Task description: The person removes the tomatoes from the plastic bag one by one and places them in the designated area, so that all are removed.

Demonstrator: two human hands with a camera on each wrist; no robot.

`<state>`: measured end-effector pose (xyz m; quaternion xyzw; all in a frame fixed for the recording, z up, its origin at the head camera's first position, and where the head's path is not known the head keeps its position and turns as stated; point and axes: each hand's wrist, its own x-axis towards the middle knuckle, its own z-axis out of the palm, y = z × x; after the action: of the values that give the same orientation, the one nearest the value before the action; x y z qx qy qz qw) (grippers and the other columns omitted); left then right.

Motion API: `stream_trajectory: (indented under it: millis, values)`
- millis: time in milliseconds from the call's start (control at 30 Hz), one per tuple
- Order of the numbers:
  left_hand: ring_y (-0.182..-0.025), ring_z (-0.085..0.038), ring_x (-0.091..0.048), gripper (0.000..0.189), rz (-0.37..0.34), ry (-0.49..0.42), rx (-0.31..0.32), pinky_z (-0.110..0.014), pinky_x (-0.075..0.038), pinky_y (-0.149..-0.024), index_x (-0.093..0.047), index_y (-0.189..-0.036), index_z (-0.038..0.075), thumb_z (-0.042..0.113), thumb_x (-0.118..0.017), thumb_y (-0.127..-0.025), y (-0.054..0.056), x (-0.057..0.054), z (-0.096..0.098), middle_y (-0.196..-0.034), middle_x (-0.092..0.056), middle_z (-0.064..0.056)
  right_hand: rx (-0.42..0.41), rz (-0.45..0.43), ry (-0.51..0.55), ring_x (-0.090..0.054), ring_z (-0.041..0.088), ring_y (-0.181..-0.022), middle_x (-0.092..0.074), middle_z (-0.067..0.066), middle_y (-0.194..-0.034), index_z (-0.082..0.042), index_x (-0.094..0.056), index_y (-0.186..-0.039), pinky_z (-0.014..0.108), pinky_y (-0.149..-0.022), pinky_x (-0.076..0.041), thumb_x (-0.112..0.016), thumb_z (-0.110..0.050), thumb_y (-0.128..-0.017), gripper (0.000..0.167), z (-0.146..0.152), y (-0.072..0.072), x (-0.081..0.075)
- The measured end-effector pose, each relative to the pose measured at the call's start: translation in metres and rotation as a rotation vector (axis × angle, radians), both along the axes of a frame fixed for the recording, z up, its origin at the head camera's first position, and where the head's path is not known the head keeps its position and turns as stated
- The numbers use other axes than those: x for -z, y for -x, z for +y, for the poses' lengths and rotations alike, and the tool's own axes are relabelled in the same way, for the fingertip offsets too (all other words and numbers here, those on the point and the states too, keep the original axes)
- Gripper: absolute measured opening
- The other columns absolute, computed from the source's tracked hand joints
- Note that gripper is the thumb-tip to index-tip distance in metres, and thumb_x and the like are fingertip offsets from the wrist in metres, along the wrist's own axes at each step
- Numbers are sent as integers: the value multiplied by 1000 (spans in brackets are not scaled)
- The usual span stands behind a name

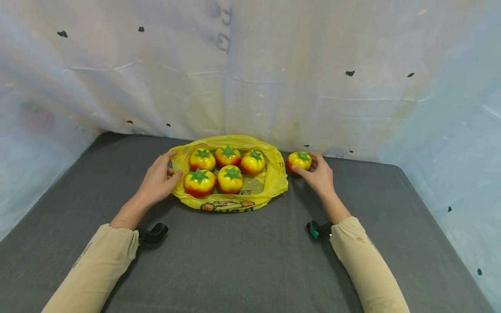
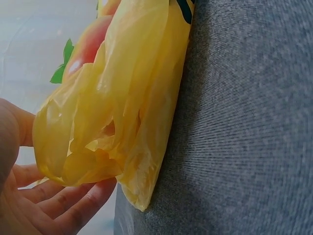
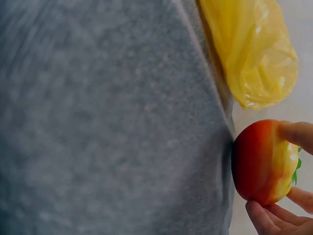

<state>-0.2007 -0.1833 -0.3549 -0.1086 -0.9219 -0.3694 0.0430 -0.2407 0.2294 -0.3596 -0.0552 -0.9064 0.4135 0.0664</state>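
In the head view, a yellow plastic bag point(image 1: 278, 182) lies open-mouthed on the dark table, with several red-and-yellow tomatoes point(image 1: 231, 179) inside, green leaf crowns upward. My left hand point(image 1: 158, 178) touches the bag's left rim, thumb and fingers spread. The left wrist view shows fairly straight fingers against the bag's side point(image 2: 142, 132), the thumb tip hidden behind the plastic. Just right of the bag, my right hand point(image 1: 318, 174) grips one more tomato point(image 1: 298, 160). Seen from the right wrist, fingers and thumb hold that tomato point(image 3: 264, 161) from opposite sides, low by the table surface.
A grey cloth-covered table point(image 1: 238, 252) stretches toward me. Pale translucent sheeting point(image 1: 270, 87) hangs close behind the bag and along both sides. Black straps point(image 1: 154, 234) sit at the wrists, next to beige sleeves point(image 1: 95, 265).
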Motion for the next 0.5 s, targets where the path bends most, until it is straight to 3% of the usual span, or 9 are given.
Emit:
stream_trajectory:
  millis: [500]
  values:
    - [-83,-28,-51,57,12,2,-1,-35,-43,-66,-28,-146,-7,15,-50,-98,2,1,0,-113,-46,-25,-4,-40,-24,-45,36,-130,-40,23,-146,-5,-29,-149,46,-104,-41,-72,-35,-85,83,6,2,3]
